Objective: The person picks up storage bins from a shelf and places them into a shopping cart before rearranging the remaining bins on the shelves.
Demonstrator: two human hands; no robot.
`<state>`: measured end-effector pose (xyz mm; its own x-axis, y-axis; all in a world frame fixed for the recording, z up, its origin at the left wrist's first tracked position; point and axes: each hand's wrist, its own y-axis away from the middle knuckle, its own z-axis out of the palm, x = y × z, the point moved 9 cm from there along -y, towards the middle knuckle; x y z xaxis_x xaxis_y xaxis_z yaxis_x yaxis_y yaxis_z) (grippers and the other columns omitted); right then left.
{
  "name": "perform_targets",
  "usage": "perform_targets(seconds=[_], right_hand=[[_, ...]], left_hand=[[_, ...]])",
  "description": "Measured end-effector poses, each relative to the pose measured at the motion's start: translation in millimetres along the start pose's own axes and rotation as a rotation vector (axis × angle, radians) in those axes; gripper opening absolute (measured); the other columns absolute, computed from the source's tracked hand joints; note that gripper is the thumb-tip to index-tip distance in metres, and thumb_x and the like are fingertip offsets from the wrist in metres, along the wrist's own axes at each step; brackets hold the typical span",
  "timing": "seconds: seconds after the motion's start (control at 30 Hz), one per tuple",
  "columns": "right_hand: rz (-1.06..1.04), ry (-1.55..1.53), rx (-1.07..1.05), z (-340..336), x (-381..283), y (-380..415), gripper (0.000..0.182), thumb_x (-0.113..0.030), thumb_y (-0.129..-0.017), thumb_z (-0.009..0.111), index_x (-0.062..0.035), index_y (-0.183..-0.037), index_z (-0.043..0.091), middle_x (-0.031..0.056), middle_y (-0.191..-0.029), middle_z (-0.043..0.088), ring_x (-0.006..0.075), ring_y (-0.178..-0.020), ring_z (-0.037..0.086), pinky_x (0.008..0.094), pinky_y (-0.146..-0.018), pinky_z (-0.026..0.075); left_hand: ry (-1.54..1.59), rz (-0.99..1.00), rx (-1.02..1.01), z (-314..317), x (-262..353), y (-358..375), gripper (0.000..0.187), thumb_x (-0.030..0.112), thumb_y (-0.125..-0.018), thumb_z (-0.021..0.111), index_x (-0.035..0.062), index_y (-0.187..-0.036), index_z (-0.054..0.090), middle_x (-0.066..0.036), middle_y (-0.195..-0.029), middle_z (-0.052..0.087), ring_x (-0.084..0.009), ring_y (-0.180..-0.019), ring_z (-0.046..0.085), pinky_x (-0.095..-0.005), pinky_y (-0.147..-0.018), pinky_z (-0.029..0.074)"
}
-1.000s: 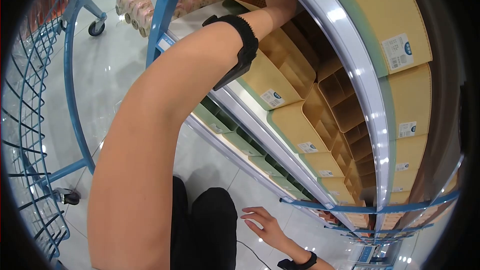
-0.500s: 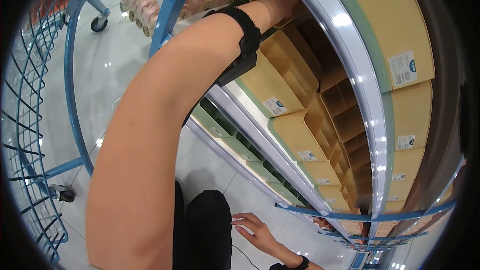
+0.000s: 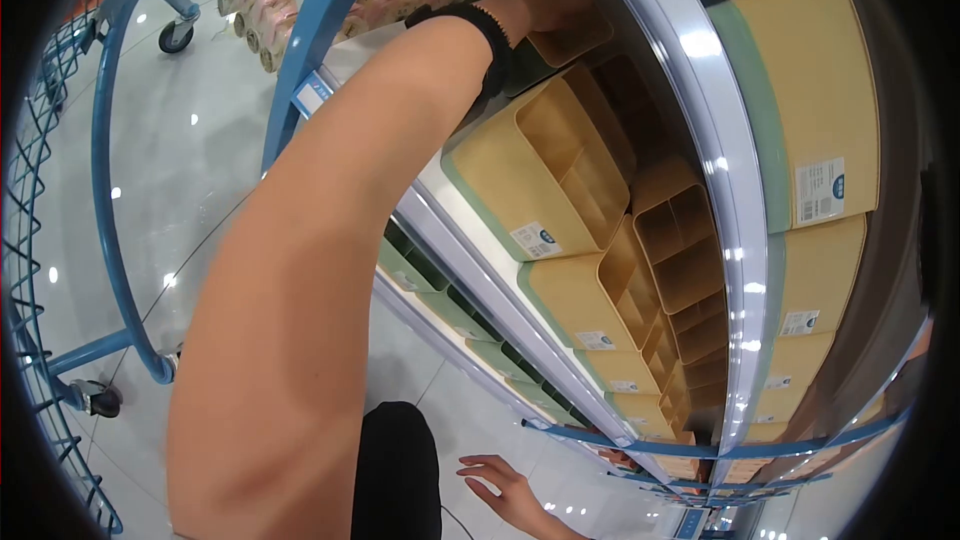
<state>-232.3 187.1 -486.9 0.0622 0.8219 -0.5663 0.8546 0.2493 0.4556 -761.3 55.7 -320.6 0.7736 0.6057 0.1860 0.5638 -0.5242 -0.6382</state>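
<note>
My left arm stretches across the view into the shelf, a black strap (image 3: 490, 45) around it. My left hand (image 3: 560, 5) is at a brown divided storage box (image 3: 588, 38) at the shelf's far end; its fingers are in shade and cannot be made out. Below the forearm, nearest to it, stands a tan storage box (image 3: 490, 175) with a pale green base and a white label. My right hand (image 3: 508, 492) hangs low over the floor, beside my dark-clothed knee, fingers apart and holding nothing.
More tan boxes (image 3: 570, 305) line this shelf, and others (image 3: 815, 100) stand on the neighbouring shelf. Green boxes (image 3: 450, 310) fill another level. A blue wire cart (image 3: 110, 190) on wheels stands at the left. Pink wrapped rolls (image 3: 270, 15) lie beyond a blue post (image 3: 320, 30).
The view has shifted slightly, and more of the far brown box shows around my left hand. My right hand stays low with its fingers apart.
</note>
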Motion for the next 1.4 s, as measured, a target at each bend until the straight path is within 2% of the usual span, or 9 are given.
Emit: perform_targets(seconds=[0.2,0.47,0.73,0.8,0.87,0.97,1.03,1.2,1.4], right_hand=[[0.013,0.028,0.061,-20,-9,3,0.02,-0.005,-0.082,0.062,-0.0078,-0.102,0.063,0.0054,-0.113,0.057,0.0241,-0.103,0.056,0.0319,-0.085,0.048],[-0.034,-0.005,0.196,-51,-12,41,0.019,-0.006,-0.083,0.061,-0.007,-0.101,0.062,0.0068,-0.11,0.057,0.0248,-0.1,0.056,0.0324,-0.082,0.048],[-0.249,0.086,0.409,-90,2,128,0.016,-0.012,-0.084,0.059,-0.0056,-0.098,0.061,0.0074,-0.105,0.057,0.0257,-0.095,0.056,0.0329,-0.081,0.049],[-0.315,0.125,0.438,-101,10,156,0.016,-0.014,-0.085,0.058,-0.0044,-0.097,0.061,0.0076,-0.103,0.057,0.0254,-0.096,0.056,0.0333,-0.081,0.049],[-0.309,0.137,0.428,-114,23,181,0.016,-0.016,-0.086,0.057,-0.0035,-0.096,0.06,0.0078,-0.102,0.057,0.0251,-0.096,0.055,0.0339,-0.081,0.049],[-0.268,0.115,0.385,-137,37,213,0.017,-0.017,-0.087,0.055,-0.0031,-0.095,0.06,0.0081,-0.1,0.057,0.025,-0.097,0.054,0.0348,-0.081,0.048],[-0.241,0.072,0.355,-153,37,230,0.017,-0.018,-0.087,0.054,-0.0031,-0.095,0.06,0.0084,-0.1,0.057,0.0252,-0.097,0.054,0.0353,-0.081,0.048],[-0.204,-0.029,0.312,-204,5,279,0.018,-0.018,-0.088,0.053,-0.0036,-0.096,0.059,0.0089,-0.098,0.056,0.0266,-0.096,0.053,0.0363,-0.083,0.046],[-0.162,-0.022,0.339,-304,-65,347,0.018,-0.019,-0.087,0.054,-0.0054,-0.097,0.058,0.0095,-0.098,0.056,0.0284,-0.096,0.052,0.037,-0.085,0.045]], left_hand=[[0.001,-0.079,-0.017,23,-5,3,0.029,0.007,-0.081,0.047,-0.0039,-0.106,0.057,-0.017,-0.105,0.061,-0.0294,-0.1,0.057,-0.0339,-0.088,0.043],[0.069,-0.29,0.037,4,-29,47,0.032,0.004,-0.082,0.045,-0.0048,-0.111,0.054,-0.018,-0.108,0.059,-0.0296,-0.102,0.055,-0.0342,-0.09,0.041],[0.395,-0.7,0.325,-51,-10,137,0.035,0.001,-0.082,0.043,-0.0057,-0.116,0.05,-0.019,-0.11,0.057,-0.0299,-0.103,0.054,-0.0345,-0.093,0.039],[0.509,-0.753,0.48,-73,33,172,0.036,0.001,-0.082,0.043,-0.0059,-0.118,0.049,-0.019,-0.111,0.057,-0.0299,-0.104,0.053,-0.0346,-0.093,0.039],[0.469,-0.631,0.659,-103,107,194,0.039,-0.002,-0.082,0.044,-0.0067,-0.121,0.044,-0.018,-0.119,0.052,-0.0291,-0.108,0.051,-0.0339,-0.095,0.038],[0.447,-0.544,0.605,-132,224,191,0.033,-0.005,-0.083,0.041,0.0008,-0.114,0.05,-0.012,-0.118,0.05,-0.025,-0.114,0.047,-0.0339,-0.096,0.036],[0.493,-0.553,0.455,-138,276,179,0.03,-0.006,-0.082,0.042,0.0026,-0.109,0.052,-0.011,-0.115,0.051,-0.0236,-0.112,0.047,-0.0308,-0.093,0.036],[0.747,-0.698,0.301,-152,358,154,0.029,-0.008,-0.081,0.042,0.0049,-0.105,0.054,-0.009,-0.115,0.05,-0.0218,-0.108,0.048,-0.0268,-0.088,0.037],[0.909,-0.671,0.066,-232,447,94,0.025,-0.007,-0.081,0.044,0.0048,-0.1,0.055,-0.008,-0.111,0.05,-0.0209,-0.106,0.048,-0.0275,-0.086,0.039]])
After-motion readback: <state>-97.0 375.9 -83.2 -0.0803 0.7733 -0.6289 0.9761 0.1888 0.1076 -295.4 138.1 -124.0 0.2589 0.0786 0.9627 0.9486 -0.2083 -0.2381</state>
